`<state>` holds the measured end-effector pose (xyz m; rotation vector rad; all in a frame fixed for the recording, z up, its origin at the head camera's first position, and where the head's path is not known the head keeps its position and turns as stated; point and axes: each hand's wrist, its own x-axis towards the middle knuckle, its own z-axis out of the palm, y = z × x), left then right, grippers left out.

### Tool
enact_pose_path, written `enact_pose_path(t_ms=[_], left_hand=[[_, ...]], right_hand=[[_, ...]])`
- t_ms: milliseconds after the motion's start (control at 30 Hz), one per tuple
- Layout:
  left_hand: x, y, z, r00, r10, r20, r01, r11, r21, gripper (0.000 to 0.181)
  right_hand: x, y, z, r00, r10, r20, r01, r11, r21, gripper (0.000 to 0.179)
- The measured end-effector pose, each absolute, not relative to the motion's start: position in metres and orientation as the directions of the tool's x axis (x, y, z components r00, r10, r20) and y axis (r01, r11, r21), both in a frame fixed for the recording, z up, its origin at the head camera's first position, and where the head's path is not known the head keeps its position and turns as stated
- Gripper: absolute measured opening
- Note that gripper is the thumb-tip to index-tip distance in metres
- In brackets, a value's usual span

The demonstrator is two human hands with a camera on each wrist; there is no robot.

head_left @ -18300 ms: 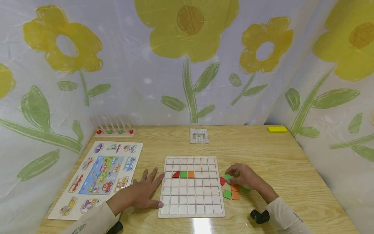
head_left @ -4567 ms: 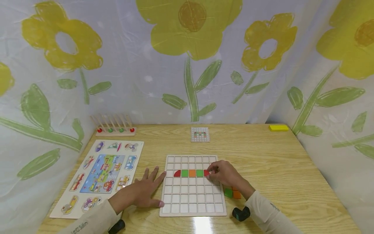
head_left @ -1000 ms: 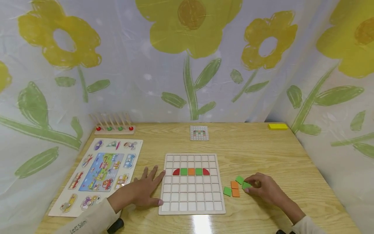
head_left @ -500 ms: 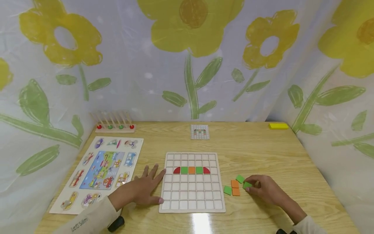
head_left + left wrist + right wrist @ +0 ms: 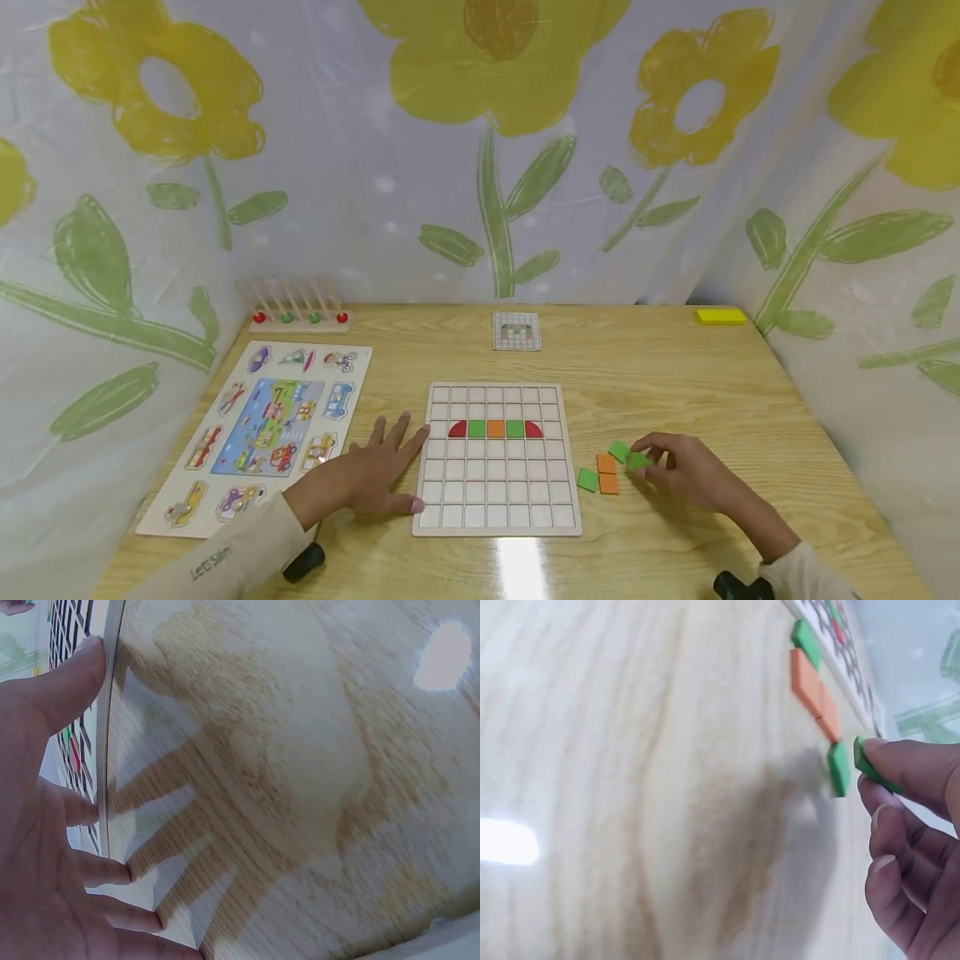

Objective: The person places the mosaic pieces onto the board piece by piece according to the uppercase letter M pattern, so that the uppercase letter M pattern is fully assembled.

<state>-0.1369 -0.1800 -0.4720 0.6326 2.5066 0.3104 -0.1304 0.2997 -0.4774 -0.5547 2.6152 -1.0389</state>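
My right hand point(image 5: 690, 471) pinches a green square tile point(image 5: 871, 766) between thumb and fingers, just above the table in the right wrist view. Beside it lie two orange tiles point(image 5: 607, 473), a green tile point(image 5: 618, 451) and another green tile point(image 5: 588, 480). A wooden grid board point(image 5: 497, 532) carries one row: a red quarter-round tile point(image 5: 458, 429), a green tile point(image 5: 477, 429), an orange tile point(image 5: 496, 429), a green tile point(image 5: 515, 429) and a red quarter-round tile point(image 5: 533, 429). My left hand point(image 5: 367, 477) rests with spread fingers at the board's left edge, thumb against it.
A small patterned card point(image 5: 517, 332) lies behind the board. A picture puzzle point(image 5: 347, 354) covers the left side of the table. Behind it stands a peg rack point(image 5: 300, 327) with red and green beads. A yellow block point(image 5: 721, 317) sits at the back right.
A green tile and a red quarter-round have joined the row since the oldest frame. My right hand has gone back to the loose tiles and lifted a green one. The left hand stays put.
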Motion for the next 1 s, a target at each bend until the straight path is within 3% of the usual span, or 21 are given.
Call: enact_pose_path(t_ms=[433,1000], left_hand=[[-0.137,-0.182,-0.472,-0.746,0.508,-0.430,0.381,0.856,0.350,0.103],[-0.137,-0.181,-0.474,-0.756,0.489,-0.435,0.358,0.866,0.350,0.102]], right_hand=[[-0.140,0.273,-0.462,-0.871,-0.491,-0.016,-0.334,0.617,-0.712,0.027],[-0.153,0.231,-0.459,-0.864,-0.502,-0.044,-0.306,0.592,-0.745,0.032]])
